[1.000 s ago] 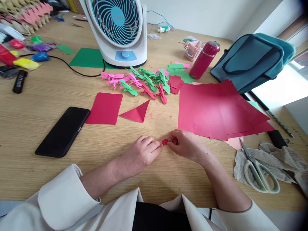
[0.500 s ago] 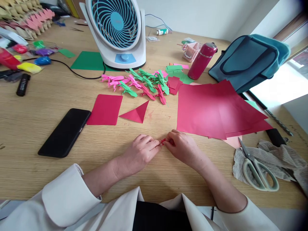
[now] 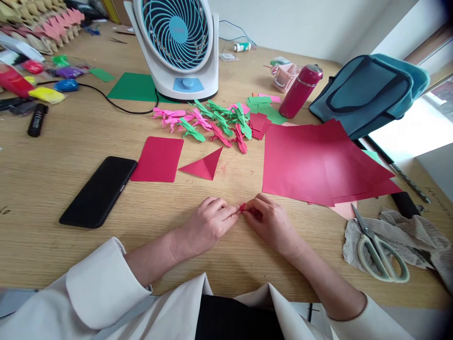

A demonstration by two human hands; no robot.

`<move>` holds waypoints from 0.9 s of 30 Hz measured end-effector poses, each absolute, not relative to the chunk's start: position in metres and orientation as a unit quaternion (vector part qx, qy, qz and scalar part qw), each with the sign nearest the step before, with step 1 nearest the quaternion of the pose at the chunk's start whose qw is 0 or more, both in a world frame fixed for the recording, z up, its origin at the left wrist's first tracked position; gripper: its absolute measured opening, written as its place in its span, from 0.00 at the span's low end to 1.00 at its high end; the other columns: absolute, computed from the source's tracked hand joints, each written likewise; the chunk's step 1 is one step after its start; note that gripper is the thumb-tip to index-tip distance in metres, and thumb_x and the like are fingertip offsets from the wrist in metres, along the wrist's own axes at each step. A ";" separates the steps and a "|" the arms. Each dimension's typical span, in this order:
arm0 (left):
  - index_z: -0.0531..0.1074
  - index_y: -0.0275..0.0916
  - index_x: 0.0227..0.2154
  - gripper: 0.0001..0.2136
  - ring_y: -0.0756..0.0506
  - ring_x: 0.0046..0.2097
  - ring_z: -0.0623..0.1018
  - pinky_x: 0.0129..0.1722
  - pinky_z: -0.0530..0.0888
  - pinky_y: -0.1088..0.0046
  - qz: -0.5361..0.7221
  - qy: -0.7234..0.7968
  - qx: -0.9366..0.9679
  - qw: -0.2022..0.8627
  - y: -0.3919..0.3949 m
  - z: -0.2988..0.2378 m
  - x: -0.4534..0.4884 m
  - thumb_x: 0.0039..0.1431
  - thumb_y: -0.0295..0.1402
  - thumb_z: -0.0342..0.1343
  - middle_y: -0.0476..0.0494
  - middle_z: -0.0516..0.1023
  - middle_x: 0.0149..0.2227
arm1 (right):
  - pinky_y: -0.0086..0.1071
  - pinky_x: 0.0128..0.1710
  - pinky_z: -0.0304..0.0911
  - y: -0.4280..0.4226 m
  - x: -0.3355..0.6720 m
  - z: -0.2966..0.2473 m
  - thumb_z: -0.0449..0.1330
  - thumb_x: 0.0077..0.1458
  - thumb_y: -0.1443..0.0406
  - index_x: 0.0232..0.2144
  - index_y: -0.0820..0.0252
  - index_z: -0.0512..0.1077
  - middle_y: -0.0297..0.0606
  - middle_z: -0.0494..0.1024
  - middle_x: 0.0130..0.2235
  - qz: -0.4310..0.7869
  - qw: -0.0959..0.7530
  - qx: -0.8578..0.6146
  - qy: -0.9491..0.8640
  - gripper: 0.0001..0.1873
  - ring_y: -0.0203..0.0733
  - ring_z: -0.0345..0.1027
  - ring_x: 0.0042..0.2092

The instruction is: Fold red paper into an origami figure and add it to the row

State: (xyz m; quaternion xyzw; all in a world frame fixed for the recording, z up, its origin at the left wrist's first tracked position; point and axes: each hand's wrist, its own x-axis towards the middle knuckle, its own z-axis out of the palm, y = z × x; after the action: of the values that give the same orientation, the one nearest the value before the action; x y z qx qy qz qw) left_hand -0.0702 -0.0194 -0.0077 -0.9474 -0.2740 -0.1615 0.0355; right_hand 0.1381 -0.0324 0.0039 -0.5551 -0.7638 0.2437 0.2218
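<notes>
Head view puts my two hands just below the middle of the frame, where they meet at a small folded piece of red paper [image 3: 242, 208]. My left hand [image 3: 214, 224] pinches it from the left with thumb and fingers close together; my right hand [image 3: 271, 219] grips it from the right, its fingers curled in. They cover so much of the piece that I cannot tell its full shape.

Above my hands, left of centre, lies a creased red triangle [image 3: 203, 165], with a stack of red sheets [image 3: 158, 159] beside it. A black phone [image 3: 99, 191] touches the stack's left edge. At upper centre a cluster of pink, green and red folded figures [image 3: 212, 120] sits in front of the white fan [image 3: 187, 85].

Large red sheets [image 3: 300, 163] overlap right of centre. Scissors [image 3: 377, 252] rest on a crumpled cloth [image 3: 352, 245] at lower right, and a red bottle [image 3: 300, 92] stands at upper right near a teal bag [image 3: 368, 94].
</notes>
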 end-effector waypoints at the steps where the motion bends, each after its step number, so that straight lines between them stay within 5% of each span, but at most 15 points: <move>1: 0.73 0.36 0.50 0.12 0.46 0.45 0.71 0.46 0.68 0.65 -0.163 -0.272 -0.948 0.037 -0.019 -0.007 -0.070 0.67 0.27 0.50 0.43 0.78 0.50 | 0.29 0.31 0.59 -0.032 0.138 0.004 0.57 0.58 0.71 0.31 0.59 0.72 0.35 0.72 0.33 0.238 0.222 -0.556 -0.765 0.05 0.36 0.65 0.32; 19: 0.74 0.35 0.47 0.10 0.46 0.44 0.73 0.44 0.70 0.65 -0.179 -0.268 -0.945 0.048 -0.019 -0.014 -0.069 0.67 0.27 0.50 0.41 0.78 0.50 | 0.35 0.35 0.56 -0.044 0.144 -0.010 0.51 0.64 0.71 0.30 0.61 0.71 0.39 0.69 0.31 -0.009 0.149 -0.433 -0.889 0.12 0.41 0.59 0.32; 27: 0.72 0.36 0.49 0.11 0.46 0.42 0.72 0.45 0.69 0.65 -0.160 -0.276 -0.946 0.050 -0.021 -0.007 -0.067 0.67 0.26 0.50 0.42 0.78 0.48 | 0.38 0.35 0.60 -0.057 0.148 -0.004 0.53 0.64 0.68 0.45 0.65 0.72 0.43 0.74 0.35 0.004 0.144 -0.421 -0.896 0.11 0.44 0.64 0.35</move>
State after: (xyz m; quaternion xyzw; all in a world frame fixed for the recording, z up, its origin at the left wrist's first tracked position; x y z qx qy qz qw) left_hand -0.0666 -0.0207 -0.0066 -0.9464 -0.2761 -0.1599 0.0500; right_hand 0.1481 -0.0572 -0.0039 -0.4209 -0.8956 0.0035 0.1442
